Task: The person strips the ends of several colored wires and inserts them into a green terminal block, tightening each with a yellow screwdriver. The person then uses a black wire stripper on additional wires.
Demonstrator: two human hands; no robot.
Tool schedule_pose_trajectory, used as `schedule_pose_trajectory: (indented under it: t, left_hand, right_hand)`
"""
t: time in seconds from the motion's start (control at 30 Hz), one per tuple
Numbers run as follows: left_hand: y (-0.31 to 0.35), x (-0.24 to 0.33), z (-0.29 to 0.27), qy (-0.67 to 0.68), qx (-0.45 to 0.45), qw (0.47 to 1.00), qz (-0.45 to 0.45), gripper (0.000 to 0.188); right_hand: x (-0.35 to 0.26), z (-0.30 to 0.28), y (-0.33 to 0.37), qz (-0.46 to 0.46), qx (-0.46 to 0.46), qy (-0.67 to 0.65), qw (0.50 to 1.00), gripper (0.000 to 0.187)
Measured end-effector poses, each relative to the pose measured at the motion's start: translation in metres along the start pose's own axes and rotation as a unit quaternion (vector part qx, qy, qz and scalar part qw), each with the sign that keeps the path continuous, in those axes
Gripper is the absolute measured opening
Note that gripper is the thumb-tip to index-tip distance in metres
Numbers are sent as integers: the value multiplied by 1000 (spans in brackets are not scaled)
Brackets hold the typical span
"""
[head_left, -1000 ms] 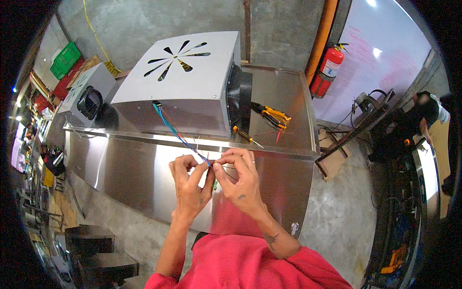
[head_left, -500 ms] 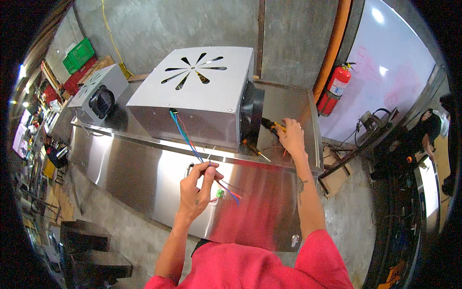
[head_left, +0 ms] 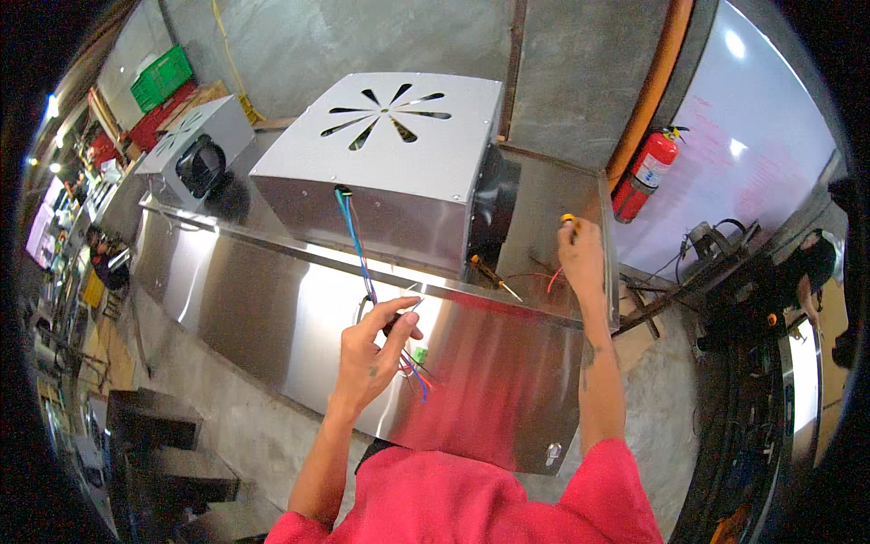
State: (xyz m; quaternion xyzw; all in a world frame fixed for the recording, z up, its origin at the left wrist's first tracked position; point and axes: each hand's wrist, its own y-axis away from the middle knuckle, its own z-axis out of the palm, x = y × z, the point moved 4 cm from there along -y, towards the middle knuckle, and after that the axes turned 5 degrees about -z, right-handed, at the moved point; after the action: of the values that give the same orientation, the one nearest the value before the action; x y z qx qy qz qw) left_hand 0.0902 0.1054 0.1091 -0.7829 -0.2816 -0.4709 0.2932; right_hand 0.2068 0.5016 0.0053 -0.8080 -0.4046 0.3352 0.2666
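Note:
My left hand (head_left: 370, 352) is closed around a bundle of thin coloured wires (head_left: 355, 243), which comes out of a hole in the front of a large silver metal box (head_left: 362, 218). Below the fingers, the loose blue and red wire ends (head_left: 423, 385) hang beside a small green connector (head_left: 420, 355). To the right of the box, my right hand (head_left: 583, 258) is raised over the bench with its fingers closed on a yellow-and-black hand tool (head_left: 568, 218). Most of that tool is hidden by the hand. A screwdriver (head_left: 494, 276) lies by the box's black round outlet (head_left: 494, 204).
The boxes stand on a stainless steel bench (head_left: 245, 281) with a raised rim. A smaller similar box (head_left: 213, 136) is at the left. A red fire extinguisher (head_left: 648, 175) hangs at the right, near a whiteboard (head_left: 752, 118). A red wire (head_left: 554, 279) lies near my right hand.
My right hand has lifted the yellow-and-black tool from beside the outlet and moved right. My left hand still holds the wires; their loose ends have swung slightly left and down.

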Motion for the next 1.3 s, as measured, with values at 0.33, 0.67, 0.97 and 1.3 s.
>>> schedule_pose_trajectory:
  t: [0.33, 0.67, 0.97, 1.3]
  left_hand:
    - [5, -15, 6, -127, 64, 986, 84, 10]
    - [9, -11, 12, -162, 86, 975, 122, 15]
    - [11, -16, 13, -219, 91, 958, 164, 16]
    - [12, -18, 14, -214, 86, 958, 169, 19]
  right_hand:
    - [-200, -64, 145, 309, -205, -532, 761, 24]
    - [-247, -63, 171, 288, -227, -576, 730, 38]
    - [-249, -65, 174, 275, -265, -520, 764, 34]
    - [-255, -65, 170, 251, -271, -477, 798, 33]
